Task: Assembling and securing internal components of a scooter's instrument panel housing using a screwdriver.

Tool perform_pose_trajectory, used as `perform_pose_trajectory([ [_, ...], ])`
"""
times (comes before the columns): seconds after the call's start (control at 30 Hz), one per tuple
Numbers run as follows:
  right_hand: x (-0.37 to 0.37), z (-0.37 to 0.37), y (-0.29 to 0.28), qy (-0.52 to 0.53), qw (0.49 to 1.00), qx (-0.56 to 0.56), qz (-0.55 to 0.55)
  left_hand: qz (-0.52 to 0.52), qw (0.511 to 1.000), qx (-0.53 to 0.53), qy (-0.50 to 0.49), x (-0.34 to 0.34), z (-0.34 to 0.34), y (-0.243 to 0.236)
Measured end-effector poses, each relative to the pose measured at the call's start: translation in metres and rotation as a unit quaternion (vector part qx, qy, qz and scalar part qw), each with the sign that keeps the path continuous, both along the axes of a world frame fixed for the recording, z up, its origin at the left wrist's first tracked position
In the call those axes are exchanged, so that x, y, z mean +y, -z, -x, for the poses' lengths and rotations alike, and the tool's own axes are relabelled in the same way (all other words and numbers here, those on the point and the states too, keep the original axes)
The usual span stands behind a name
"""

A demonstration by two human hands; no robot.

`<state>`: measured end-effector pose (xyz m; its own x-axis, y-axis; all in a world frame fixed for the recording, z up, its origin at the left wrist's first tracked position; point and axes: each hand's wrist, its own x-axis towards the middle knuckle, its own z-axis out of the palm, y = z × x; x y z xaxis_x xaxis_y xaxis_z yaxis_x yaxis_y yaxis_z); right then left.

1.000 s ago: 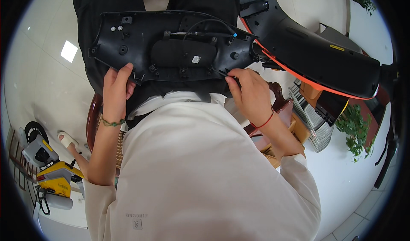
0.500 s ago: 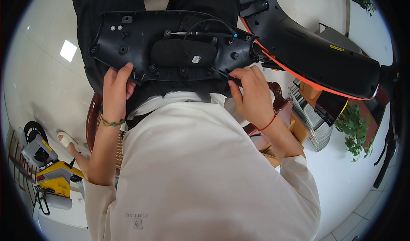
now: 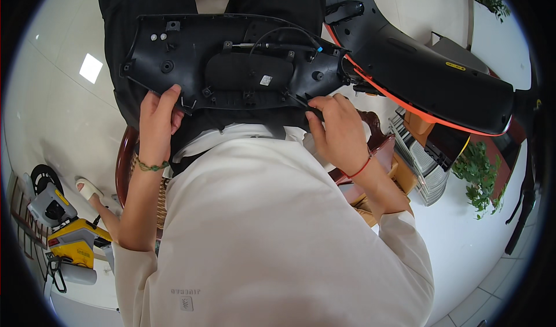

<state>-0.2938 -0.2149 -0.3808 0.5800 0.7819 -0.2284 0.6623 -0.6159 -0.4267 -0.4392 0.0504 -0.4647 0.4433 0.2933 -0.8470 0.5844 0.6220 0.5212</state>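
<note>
A black plastic cover panel (image 3: 191,66) lies across my lap with its hollow inner side up, showing screw posts, clips and a thin black cable (image 3: 272,30) with a blue end. My left hand (image 3: 159,115) pinches the panel's near edge, thumb on top, beside a small metal clip (image 3: 188,105). In my right hand (image 3: 336,121) is a slim screwdriver (image 3: 298,100); its dark handle is mostly hidden by the fingers. The shaft points left to a post (image 3: 285,93) on the near edge. Whether the tip touches a screw is too small to tell.
Right of the panel stands a large black body part with an orange edge strip (image 3: 405,104). A wooden chair arm (image 3: 124,159) curves at my left. Further left are a yellow and grey machine (image 3: 72,246) and another person's foot in a pale slipper (image 3: 88,188). Stacked metal racks (image 3: 425,170) stand at right.
My right hand has shifted slightly left with the screwdriver. The left hand and the panel stay in place.
</note>
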Motion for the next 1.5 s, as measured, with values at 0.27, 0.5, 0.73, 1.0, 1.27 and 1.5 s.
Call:
perform_pose_trajectory([
  [0.27,-0.0017,0.0037,-0.0016,0.035,0.997,0.010,0.073,0.005,1.000,0.002,0.002,0.0004,0.0007,0.0009],
  [0.5,0.0007,0.0003,-0.0039,0.007,1.000,0.012,0.016,0.000,1.000,-0.013,0.005,0.0015,0.0028,0.0045],
  [0.73,-0.0028,0.0063,-0.0015,0.071,0.990,0.039,0.113,0.004,1.000,0.007,0.006,0.0003,0.0010,0.0022],
  [1.0,0.0008,0.0016,-0.0036,0.008,0.999,0.014,0.030,-0.006,1.000,0.001,0.000,0.0011,0.0043,0.0063],
  [1.27,-0.0007,0.0019,0.0003,0.044,0.998,0.020,0.041,-0.009,1.000,-0.005,0.014,0.0014,0.0029,0.0042],
  [1.5,0.0000,0.0037,-0.0037,0.064,0.997,0.044,0.014,-0.008,1.000,-0.008,0.007,0.0015,0.0038,0.0041],
])
